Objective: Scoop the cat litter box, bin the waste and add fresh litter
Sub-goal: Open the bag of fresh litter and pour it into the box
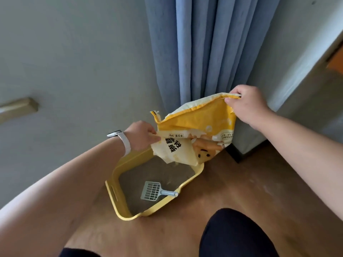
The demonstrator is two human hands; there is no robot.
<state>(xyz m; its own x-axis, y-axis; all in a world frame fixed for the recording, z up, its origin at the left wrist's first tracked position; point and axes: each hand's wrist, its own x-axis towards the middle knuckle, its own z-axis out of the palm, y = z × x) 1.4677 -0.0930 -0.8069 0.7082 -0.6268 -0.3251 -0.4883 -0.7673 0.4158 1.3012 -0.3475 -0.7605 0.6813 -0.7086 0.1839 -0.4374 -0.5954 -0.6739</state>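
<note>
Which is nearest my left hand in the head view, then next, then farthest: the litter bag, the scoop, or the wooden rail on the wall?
1. litter bag: gripped by the left hand at the bag's left edge.
2. scoop: below the hand, lying in the yellow litter box.
3. wooden rail: far left, on the wall.

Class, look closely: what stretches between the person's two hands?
The yellow litter bag, gripped by the left hand and right hand, tipped over the litter box; head view.

Single wide-angle view from the person's head — facing forward and down, close over the litter box (pixel 121 210).
</note>
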